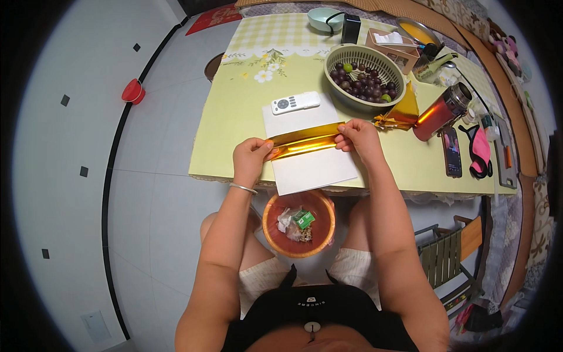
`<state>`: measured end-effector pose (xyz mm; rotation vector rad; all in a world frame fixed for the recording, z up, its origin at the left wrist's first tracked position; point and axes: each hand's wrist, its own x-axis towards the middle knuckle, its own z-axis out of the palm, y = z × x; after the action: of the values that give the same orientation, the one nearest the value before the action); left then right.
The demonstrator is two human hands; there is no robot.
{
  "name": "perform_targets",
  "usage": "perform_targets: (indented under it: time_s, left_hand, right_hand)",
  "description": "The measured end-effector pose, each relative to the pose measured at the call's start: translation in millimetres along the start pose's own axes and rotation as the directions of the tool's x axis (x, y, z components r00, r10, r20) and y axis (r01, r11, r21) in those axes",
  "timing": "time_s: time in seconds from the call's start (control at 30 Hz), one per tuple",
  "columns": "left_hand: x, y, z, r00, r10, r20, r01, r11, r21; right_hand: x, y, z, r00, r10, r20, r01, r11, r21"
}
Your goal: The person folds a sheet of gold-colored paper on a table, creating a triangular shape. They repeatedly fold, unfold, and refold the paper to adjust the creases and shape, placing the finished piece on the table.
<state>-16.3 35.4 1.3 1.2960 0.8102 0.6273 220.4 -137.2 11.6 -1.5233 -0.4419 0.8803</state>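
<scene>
A shiny gold foil sheet (306,141), creased lengthwise into a strip, stretches between my hands. Its left end is pinched by my left hand (253,156), its right end by my right hand (358,138). Under the foil lies a white paper pad (316,173) on the table (229,135), reaching slightly over the near edge. On the pad's far part rests a white remote control (296,103). Just beyond my right hand stand folded gold foil pieces (404,109), partly behind the colander.
A colander (365,105) of grapes stands behind, with a red thermos (441,112), a phone (451,151) and a pink-black eye mask (480,151) to the right. Below the table edge, a round bin (271,234) holding scraps sits between my knees. A folding chair (440,258) stands at lower right.
</scene>
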Motion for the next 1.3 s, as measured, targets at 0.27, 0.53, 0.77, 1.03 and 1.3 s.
perform_targets:
  time_s: [0.27, 0.53, 0.77, 1.03, 1.3]
  left_hand:
    - [1, -12, -6, 0.981, 0.190, 0.035, -0.185, 0.878, 0.442]
    - [-7, -6, 4, 0.916, 0.390, 0.094, -0.352, 0.670, 0.654]
    - [-9, -4, 7, 0.887, 0.444, 0.127, -0.399, 0.597, 0.696]
    - [-11, 2, 16, 0.864, 0.467, 0.189, -0.438, 0.509, 0.741]
    - [-18, 15, 27, 0.872, 0.402, 0.280, -0.423, 0.329, 0.844]
  right_hand:
    - [-6, -5, -11, 1.000, 0.024, 0.019, -0.019, 0.978, -0.206]
    - [-9, -9, -10, 0.999, -0.014, 0.036, 0.026, 0.935, -0.354]
    - [-6, -2, -10, 0.994, -0.088, 0.057, 0.104, 0.910, -0.402]
    - [-7, -5, -6, 0.991, -0.127, 0.043, 0.127, 0.783, -0.608]
    - [-14, -9, 0, 0.963, -0.271, 0.008, 0.166, 0.565, -0.808]
